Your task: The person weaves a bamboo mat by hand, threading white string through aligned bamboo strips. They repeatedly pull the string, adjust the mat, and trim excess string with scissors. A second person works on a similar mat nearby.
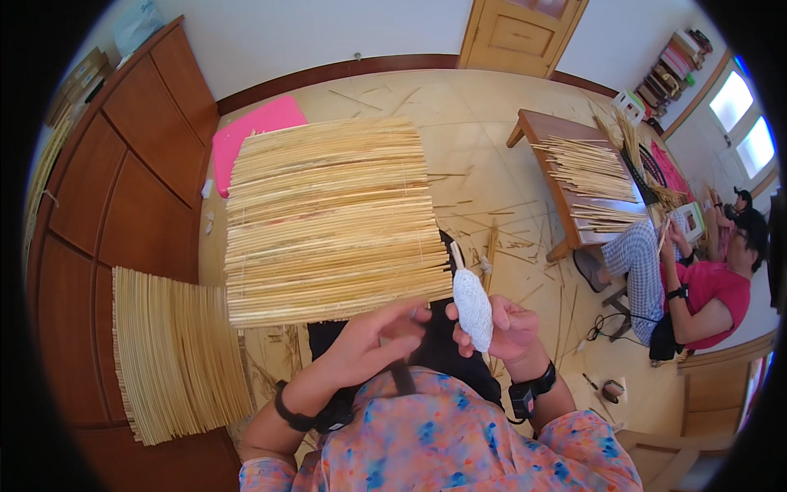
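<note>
My right hand holds a spindle-shaped bundle of white thread wound on a thin stick, whose bare end points up and away from me. My left hand is at the near edge of a mat of straw-coloured stalks, its fingers spread and slightly blurred, with nothing seen in them. Fine threads cross the stalks near the mat's left and right sides. Whether my left fingers touch the mat or a thread, I cannot tell. The mat's near right corner lies close to the thread bundle.
A second stalk mat is at the left by wooden cabinets. Behind the large mat is a pink plastic surface. Loose stalks litter the tiled floor. At right, a person sits beside a low wooden table bearing stalks.
</note>
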{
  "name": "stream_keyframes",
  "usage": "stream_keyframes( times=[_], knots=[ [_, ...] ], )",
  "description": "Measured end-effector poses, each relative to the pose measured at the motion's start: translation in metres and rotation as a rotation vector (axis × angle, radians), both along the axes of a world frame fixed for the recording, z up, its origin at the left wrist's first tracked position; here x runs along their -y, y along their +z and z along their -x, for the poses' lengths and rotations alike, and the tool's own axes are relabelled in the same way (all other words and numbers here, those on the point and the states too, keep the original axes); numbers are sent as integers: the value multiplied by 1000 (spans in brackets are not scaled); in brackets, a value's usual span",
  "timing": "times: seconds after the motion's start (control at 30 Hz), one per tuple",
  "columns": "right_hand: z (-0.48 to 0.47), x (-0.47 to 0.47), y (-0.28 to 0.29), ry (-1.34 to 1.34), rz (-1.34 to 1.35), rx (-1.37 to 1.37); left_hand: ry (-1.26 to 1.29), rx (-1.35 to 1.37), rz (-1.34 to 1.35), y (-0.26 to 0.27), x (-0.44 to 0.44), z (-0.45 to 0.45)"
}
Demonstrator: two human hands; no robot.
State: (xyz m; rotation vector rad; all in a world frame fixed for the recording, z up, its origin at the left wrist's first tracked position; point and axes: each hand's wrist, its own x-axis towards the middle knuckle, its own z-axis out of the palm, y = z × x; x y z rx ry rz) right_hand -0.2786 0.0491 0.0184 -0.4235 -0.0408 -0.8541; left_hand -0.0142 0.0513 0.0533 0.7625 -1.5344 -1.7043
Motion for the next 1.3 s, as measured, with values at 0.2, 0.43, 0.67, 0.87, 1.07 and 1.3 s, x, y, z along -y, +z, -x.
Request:
stream_keyframes(
  times=[0.2,0.43,0.67,0.87,1.07,1.3],
  knots=[
    [-21,-16,7,65,144,-237,67,-243,-229,-6,-3,22],
    [-20,-22,15,-114,259,-572,317,-411,-335,-27,3,6],
    [-21,-26,20,-295,226,-842,361,-323,-377,-33,6,9],
    [-28,-28,13,-478,235,-1053,364,-284,-378,-37,4,18],
    [-30,-27,2,-486,339,-1047,405,-148,-385,-19,6,28],
    [-35,-22,-3,-325,484,-884,576,284,25,-38,7,39]
  ],
)
